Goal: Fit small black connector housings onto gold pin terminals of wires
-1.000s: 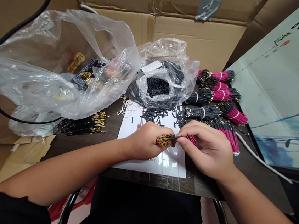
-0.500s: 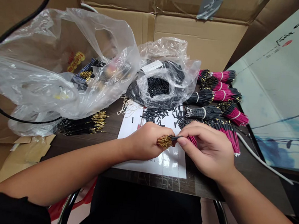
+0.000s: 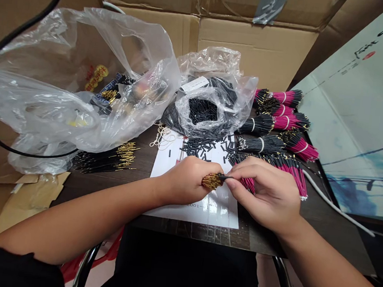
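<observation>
My left hand (image 3: 187, 179) is wrapped round a bundle of wires with gold-coloured terminals (image 3: 211, 181), whose ends point toward me. Most of the bundle is hidden inside the fist. Thumb and forefinger of my right hand (image 3: 264, 194) pinch a short black sleeve (image 3: 225, 177), held against the right side of the terminals. Whether the sleeve sits over a terminal, I cannot tell. Just beyond my hands, loose black sleeves (image 3: 198, 148) lie scattered on a white printed sheet (image 3: 167, 211).
An open clear bag (image 3: 196, 128) of black sleeves stands behind my hands. A large plastic bag (image 3: 120, 40) and loose black wires (image 3: 108, 158) are at left. Banded black-and-pink wire bundles (image 3: 303, 148) lie at right, near a white cable (image 3: 339, 204). Rubber bands (image 3: 162, 137) lie by the sheet.
The black sleeve and my right fingertips have shifted very slightly at the bundle's right edge. Both hands keep their grip.
</observation>
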